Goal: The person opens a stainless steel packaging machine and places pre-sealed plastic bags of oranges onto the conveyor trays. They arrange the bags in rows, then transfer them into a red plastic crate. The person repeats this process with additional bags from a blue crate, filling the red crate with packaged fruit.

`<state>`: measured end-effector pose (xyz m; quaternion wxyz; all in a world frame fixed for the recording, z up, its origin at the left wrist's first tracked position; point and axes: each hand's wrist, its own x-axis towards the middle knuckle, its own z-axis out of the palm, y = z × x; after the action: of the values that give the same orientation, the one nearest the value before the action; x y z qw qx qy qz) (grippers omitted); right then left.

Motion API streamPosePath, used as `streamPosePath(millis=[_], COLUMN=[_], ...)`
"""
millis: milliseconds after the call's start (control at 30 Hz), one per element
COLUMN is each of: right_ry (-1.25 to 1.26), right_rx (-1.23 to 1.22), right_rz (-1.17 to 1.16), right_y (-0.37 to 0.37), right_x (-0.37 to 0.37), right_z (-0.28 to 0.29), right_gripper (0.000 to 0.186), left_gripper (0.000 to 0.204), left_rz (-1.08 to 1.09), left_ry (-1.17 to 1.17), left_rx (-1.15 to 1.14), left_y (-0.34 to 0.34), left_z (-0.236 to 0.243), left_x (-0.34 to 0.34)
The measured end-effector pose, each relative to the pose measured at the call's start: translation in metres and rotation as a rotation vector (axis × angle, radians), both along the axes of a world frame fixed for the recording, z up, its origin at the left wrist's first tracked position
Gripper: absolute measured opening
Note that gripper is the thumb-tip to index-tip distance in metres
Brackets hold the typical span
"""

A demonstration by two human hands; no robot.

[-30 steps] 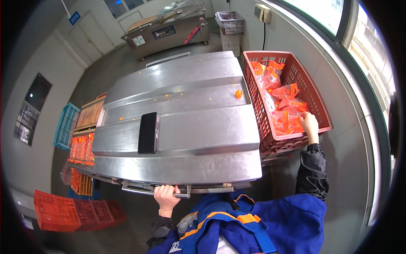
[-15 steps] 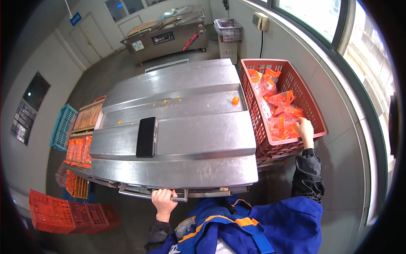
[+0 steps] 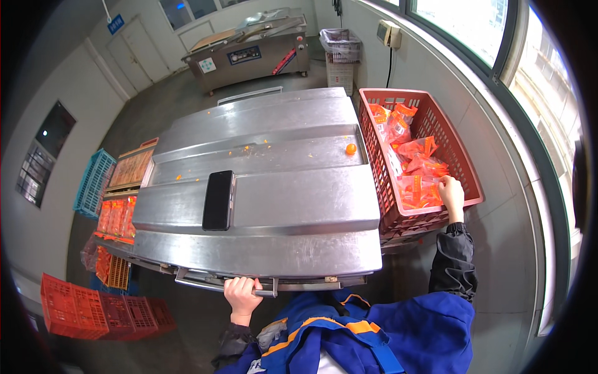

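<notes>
My left hand [image 3: 242, 294] is wrapped round the metal handle bar [image 3: 193, 280] on the front edge of a stainless steel machine lid [image 3: 299, 212]. My right hand [image 3: 451, 190] reaches into a red plastic crate [image 3: 445, 128] standing to the right of the lid. Its fingers are curled at the edge of a clear and orange plastic packet [image 3: 418, 190] and appear to pinch it. Several more such packets [image 3: 416, 148] lie heaped in the crate. On the lid rest a black phone [image 3: 217, 201] and a small orange ball-shaped piece [image 3: 351, 149].
Orange crumbs [image 3: 246, 149] are scattered in the lid's recess. At the left are orange packets [image 3: 116, 215], a blue crate [image 3: 94, 184] and red crates [image 3: 75, 308]. Another steel machine [image 3: 249, 56] and a lined bin [image 3: 341, 47] stand at the back. A wall with windows runs along the right.
The view has shifted slightly. My left hand keeps its hold on the handle bar, and my right hand stays at the packet in the crate with hardly any movement.
</notes>
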<state>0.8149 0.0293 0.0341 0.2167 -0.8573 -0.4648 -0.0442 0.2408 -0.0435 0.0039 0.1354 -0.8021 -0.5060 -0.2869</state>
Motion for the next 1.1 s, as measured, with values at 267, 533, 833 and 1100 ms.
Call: streamPosePath(millis=[267, 533, 833, 1100], right_ry=[0.016, 0.039, 0.009, 0.048], right_rx=[0.003, -0.007, 0.049, 0.009], right_rz=[-0.001, -0.011, 0.014, -0.015], right_y=[-0.001, -0.002, -0.004, -0.003], right_x=[-0.004, -0.006, -0.006, -0.008], right_z=[0.005, 0.007, 0.006, 0.01], right_gripper=[0.022, 0.022, 0.021, 0.021], left_gripper=[0.024, 0.022, 0.022, 0.021], left_rz=[0.004, 0.008, 0.004, 0.007], left_ry=[0.0, 0.004, -0.005, -0.005], left_rx=[0.004, 0.005, -0.002, 0.007], left_y=[0.0, -0.001, 0.0, 0.0], left_z=[0.0, -0.002, -0.001, 0.0], left_x=[0.0, -0.001, -0.001, 0.0])
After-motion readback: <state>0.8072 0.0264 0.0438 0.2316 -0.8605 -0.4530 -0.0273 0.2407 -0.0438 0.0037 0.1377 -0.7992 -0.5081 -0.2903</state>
